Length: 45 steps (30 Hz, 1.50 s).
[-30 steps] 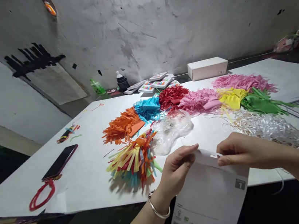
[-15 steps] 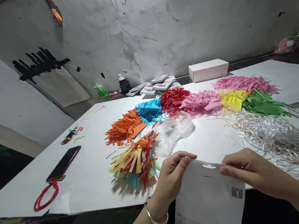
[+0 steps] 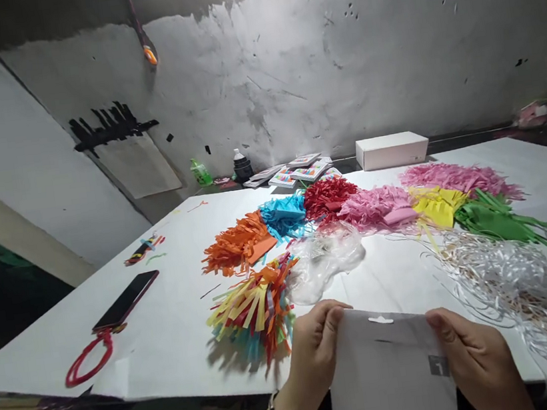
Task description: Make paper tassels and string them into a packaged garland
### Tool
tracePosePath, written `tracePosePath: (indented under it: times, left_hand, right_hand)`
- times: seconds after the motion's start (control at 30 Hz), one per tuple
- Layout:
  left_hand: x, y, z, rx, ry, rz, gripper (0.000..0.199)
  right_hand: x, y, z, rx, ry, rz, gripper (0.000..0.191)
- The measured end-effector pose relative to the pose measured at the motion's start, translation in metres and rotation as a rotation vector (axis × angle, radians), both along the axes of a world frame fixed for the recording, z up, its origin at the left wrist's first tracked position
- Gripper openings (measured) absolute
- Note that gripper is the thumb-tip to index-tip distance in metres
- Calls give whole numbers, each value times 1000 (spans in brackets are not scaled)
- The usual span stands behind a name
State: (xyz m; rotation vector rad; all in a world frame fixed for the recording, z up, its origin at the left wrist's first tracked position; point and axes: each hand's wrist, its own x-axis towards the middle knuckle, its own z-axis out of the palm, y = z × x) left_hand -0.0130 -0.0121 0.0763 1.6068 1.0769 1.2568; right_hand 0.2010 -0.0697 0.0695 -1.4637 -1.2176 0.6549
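Note:
A white flat package (image 3: 390, 378) with a hanger slot at its top and a grey square marked 1 hangs at the near table edge. My left hand (image 3: 317, 347), a silver bangle on its wrist, pinches the package's upper left corner. My right hand (image 3: 479, 353) grips its upper right edge, thumb on the face. Beyond the left hand lies a multicoloured paper-strip tassel (image 3: 254, 308), with crumpled clear plastic (image 3: 323, 259) beside it. To the right of my right hand spreads a tangle of white cord (image 3: 521, 287).
Fringed paper bundles in orange (image 3: 238, 242), blue (image 3: 284, 216), red (image 3: 329, 199), pink (image 3: 379, 208), yellow (image 3: 439, 205) and green (image 3: 500, 219) cross the white table (image 3: 182, 351). A phone (image 3: 125, 301) lies left; a white box (image 3: 391, 150) stands behind.
My right hand has shifted from the package's top edge to its right side. The package now faces the camera more squarely. The view has tilted up a little.

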Motion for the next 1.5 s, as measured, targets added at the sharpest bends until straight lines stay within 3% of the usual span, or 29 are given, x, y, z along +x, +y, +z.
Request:
tracePosePath:
  times: [0.1, 0.23, 0.37, 0.43, 0.5, 0.67, 0.73, 0.77, 0.87, 0.93, 1.0, 1.07, 1.13, 1.2, 1.27, 1.37, 1.43, 1.5]
  left_hand:
    - [4, 7, -9, -204, -200, 19, 52]
    - [9, 12, -18, -398, -309, -163, 49]
    - [19, 25, -18, -383, -270, -206, 41]
    - [26, 45, -14, -365, -213, -148, 44]
    - [35, 73, -9, -360, -131, -94, 52]
    - [61, 136, -3, -256, 49, 16, 71]
    - [75, 142, -4, -60, 165, 33, 75]
    - [85, 140, -4, 117, 279, -4, 72]
    - [133, 119, -3, 569, 634, -339, 63]
    - [182, 100, -1, 726, 739, -577, 70]
    - [237, 83, -1, 843, 840, -809, 76]
    - [289, 75, -7, 942, 880, -975, 70]
    - [328, 80, -17, 1004, 871, -1072, 54]
    - [348, 99, -30, 1017, 855, -1063, 42]
    - [352, 126, -37, 982, 827, -969, 38]
    - [336, 163, -34, 911, 782, -784, 42]
    - [318, 172, -26, 861, 761, -659, 48]
    - [296, 159, -19, 812, 723, -535, 42]
  right_hand:
    - [-4, 6, -4, -94, 198, 109, 55]
    - [5, 19, -20, -137, 217, 113, 55]
    - [17, 42, -28, -173, 383, 186, 56]
    - [21, 55, -26, -127, 425, 220, 58]
    - [28, 64, -24, -53, 399, 162, 58]
    - [77, 52, -40, 119, 254, -242, 48]
    - [107, 31, -57, 220, 157, -487, 45]
    - [122, 20, -68, 277, 102, -631, 46]
    - [164, -11, -99, 357, 37, -1062, 65]
    - [185, -23, -117, 269, 172, -1165, 82]
    - [199, -29, -128, 152, 322, -1119, 84]
    - [209, -31, -134, 67, 421, -994, 74]
    - [215, -34, -135, 25, 479, -859, 64]
    - [220, -40, -132, 16, 492, -784, 57]
    - [223, -50, -125, 23, 516, -753, 52]
    - [225, -64, -109, 29, 716, -726, 45]
    - [220, -71, -101, 15, 901, -714, 44]
    - [209, -73, -98, -8, 1033, -668, 43]
